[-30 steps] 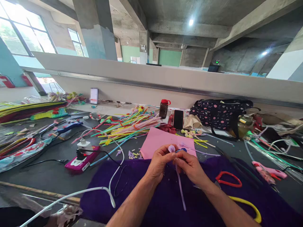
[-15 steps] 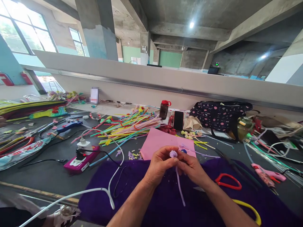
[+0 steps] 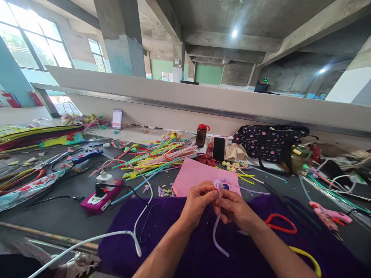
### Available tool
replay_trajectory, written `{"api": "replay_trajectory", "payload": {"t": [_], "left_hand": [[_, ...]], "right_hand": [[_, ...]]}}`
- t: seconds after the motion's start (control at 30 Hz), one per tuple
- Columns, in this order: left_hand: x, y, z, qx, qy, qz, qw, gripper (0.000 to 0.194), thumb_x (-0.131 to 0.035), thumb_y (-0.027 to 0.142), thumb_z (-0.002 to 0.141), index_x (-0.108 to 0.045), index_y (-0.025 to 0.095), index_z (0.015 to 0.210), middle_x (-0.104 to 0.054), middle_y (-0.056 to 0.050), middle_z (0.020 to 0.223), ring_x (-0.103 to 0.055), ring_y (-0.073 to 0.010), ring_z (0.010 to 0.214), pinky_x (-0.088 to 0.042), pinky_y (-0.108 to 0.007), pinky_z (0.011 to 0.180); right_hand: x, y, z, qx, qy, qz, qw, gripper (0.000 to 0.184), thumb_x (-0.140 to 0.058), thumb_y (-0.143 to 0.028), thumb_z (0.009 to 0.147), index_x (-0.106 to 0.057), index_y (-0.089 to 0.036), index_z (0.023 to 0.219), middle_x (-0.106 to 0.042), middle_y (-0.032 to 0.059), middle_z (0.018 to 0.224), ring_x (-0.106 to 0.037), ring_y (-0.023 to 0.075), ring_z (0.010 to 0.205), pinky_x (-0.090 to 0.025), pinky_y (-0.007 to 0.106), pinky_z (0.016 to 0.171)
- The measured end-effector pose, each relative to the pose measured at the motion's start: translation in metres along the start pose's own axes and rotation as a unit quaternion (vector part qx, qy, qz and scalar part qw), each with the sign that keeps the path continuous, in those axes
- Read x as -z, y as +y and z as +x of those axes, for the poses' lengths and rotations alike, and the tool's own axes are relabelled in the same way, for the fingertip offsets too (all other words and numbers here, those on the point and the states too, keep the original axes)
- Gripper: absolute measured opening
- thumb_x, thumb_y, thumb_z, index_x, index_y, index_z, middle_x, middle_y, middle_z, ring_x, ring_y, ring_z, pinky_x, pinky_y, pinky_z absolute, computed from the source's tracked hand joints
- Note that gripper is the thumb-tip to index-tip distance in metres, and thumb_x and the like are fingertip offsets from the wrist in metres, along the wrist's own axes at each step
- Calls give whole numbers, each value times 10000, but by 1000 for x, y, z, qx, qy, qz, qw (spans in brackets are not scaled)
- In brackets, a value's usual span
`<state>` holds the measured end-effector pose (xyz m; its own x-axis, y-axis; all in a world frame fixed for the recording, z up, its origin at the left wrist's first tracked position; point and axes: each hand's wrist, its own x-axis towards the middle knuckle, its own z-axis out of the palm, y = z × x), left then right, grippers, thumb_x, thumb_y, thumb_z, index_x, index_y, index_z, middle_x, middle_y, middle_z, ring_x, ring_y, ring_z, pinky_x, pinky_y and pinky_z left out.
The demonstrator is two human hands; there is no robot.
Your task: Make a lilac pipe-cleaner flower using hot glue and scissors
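Note:
A lilac pipe cleaner, its top coiled into a small rosette, is pinched between both hands above the dark purple cloth. My left hand is closed, thumb and forefinger against the left side of the rosette. From the right, my right hand grips just below the coil with curled fingers. The loose tail hangs down in a curve between the wrists. Behind the hands lies a pink sheet, with another lilac piece reaching past its right edge.
Pipe cleaners are heaped behind the sheet, near a red-lidded bottle and a phone. Left stands a magenta power strip with cables. Right are red handle loops, a yellow loop and a pink glue gun.
The rosette has moved slightly right and up and turned, so the stem now shows in front of the fingers. The tail is more bent. My right hand's fingers have shifted lower.

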<state>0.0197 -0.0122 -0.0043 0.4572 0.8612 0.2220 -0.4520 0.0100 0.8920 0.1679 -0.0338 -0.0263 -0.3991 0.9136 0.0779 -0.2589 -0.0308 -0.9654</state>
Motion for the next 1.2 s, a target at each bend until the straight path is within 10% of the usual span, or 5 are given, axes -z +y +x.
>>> {"api": "replay_trajectory", "payload": {"t": [0.73,0.87,1.07,1.2], "left_hand": [[11,-5,6,55,100,-38,993,196,-661,300,683,-630,108,665,-491,19,523,-385,-33,427,-251,-161,388],[14,-5,6,94,60,-74,991,256,-631,364,698,-627,109,679,-440,35,451,-318,-30,376,-143,-179,356],[14,0,-1,115,3,-162,980,249,-668,336,647,-558,114,620,-589,-27,613,-358,-18,372,-133,-185,359],[10,9,-10,95,-33,-183,978,205,-646,302,666,-584,107,676,-615,-38,634,-367,-23,372,-148,-189,356]], "right_hand": [[-8,-1,-1,-47,9,-99,994,270,-585,-403,773,-506,-151,722,-625,11,620,-487,65,394,-275,174,373],[-7,-3,-5,-61,15,-153,986,267,-563,-410,790,-546,-148,743,-625,22,650,-493,80,426,-283,189,383],[12,-8,-1,-39,186,-134,973,261,-566,-428,785,-569,-182,870,-522,-21,578,-452,87,438,-275,185,367],[16,-22,9,-64,161,-218,961,242,-588,-380,769,-581,-179,904,-529,-10,555,-445,98,442,-288,197,377]]}}
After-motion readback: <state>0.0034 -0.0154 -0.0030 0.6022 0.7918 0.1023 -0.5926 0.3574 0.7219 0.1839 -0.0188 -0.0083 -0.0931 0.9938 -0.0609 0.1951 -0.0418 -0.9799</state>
